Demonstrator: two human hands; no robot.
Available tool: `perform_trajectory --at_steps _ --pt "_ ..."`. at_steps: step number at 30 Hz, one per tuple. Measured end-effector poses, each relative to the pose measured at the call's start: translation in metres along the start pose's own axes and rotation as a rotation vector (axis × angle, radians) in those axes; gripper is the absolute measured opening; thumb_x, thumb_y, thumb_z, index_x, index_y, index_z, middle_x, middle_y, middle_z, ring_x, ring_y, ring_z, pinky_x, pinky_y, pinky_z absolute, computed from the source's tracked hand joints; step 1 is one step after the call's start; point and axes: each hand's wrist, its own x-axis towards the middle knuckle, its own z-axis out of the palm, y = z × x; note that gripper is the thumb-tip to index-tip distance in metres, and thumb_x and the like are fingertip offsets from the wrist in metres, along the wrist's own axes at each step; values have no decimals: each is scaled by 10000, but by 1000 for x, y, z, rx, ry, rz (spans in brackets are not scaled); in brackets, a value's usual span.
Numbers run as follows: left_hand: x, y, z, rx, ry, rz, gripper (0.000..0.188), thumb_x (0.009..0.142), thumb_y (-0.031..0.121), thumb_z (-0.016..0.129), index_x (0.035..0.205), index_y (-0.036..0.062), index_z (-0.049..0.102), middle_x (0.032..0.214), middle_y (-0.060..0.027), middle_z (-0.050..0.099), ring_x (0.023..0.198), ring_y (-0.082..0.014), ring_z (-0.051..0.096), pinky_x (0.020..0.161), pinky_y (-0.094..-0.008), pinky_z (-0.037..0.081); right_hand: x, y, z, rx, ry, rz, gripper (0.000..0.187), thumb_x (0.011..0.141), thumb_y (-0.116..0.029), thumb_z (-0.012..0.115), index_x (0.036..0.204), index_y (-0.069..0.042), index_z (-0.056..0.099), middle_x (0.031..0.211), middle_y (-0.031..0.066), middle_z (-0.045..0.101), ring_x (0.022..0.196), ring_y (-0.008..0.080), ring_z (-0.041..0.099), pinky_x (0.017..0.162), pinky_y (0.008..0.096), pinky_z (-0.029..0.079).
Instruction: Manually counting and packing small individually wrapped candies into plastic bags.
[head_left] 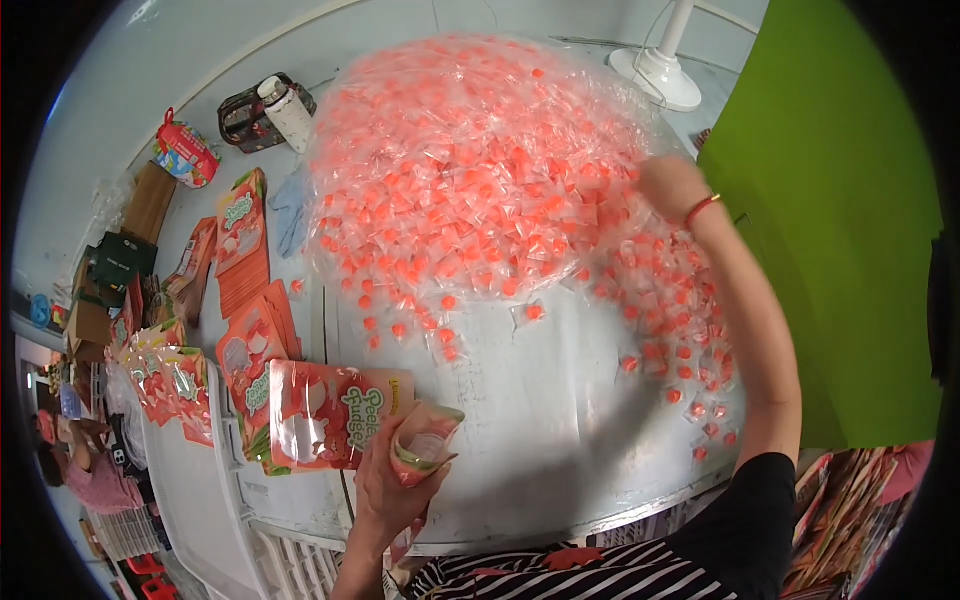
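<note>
Coral-pink wrapped sweets [480, 200] lie heaped ahead and right of the open-mouthed pouch [428, 440] gripped in the left hand [390, 495], while the right hand [675, 188], nearer them (too blurred to tell if it holds anything), is at the heap's right edge.

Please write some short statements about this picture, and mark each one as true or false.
1. The left hand holds an open pouch. True.
2. The right hand is at the white bottle. False: it is at the right edge of the heap of wrapped pieces.
3. A red band circles the right wrist. True.
4. The right side shows only bare wall. False: a large green panel is there.
</note>
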Motion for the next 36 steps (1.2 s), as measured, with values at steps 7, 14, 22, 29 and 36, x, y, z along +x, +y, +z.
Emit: perform_trajectory --at_steps 7,14,22,29,36 --pt "-25 21 -6 -84 -64 4 760 633 171 846 1270 38 453 1129 -171 607 1009 -304 620 852 -367 507 23 -99 61 -84 394 1 717 830 -616 529 1356 -138 436 1237 172 540 1117 381 513 883 490 458" --pt "-59 8 0 -6 -212 -84 730 658 240 821 1257 24 463 1122 -200 591 1046 -352 584 890 -400 475 13 -123 78 26 308 25 663 849 -596 495 1359 -175 450 1224 122 560 1157 346 470 934 516 385" --pt "-42 -28 24 87 -233 -145 801 687 341 778 1311 15 396 1202 -232 551 1107 -376 554 912 -426 459 -56 -129 96 -44 438 -345 376 905 -433 496 1157 -177 608 1162 109 569 1137 293 477 976 541 299" --pt "9 -71 -2 -29 -142 -275 743 693 366 766 1266 -5 473 1042 -193 649 1001 -324 633 863 -380 488 -123 -124 116 -5 399 -491 372 909 -352 543 1241 -185 563 1300 110 484 1303 334 350 1091 548 227" --pt "42 -161 -21 -257 -77 -337 745 622 376 806 1187 -15 516 1109 -171 629 1034 -263 616 879 -356 484 -159 -175 102 242 335 -511 270 885 -289 584 1079 -105 623 1237 115 531 1220 328 433 1051 521 295"
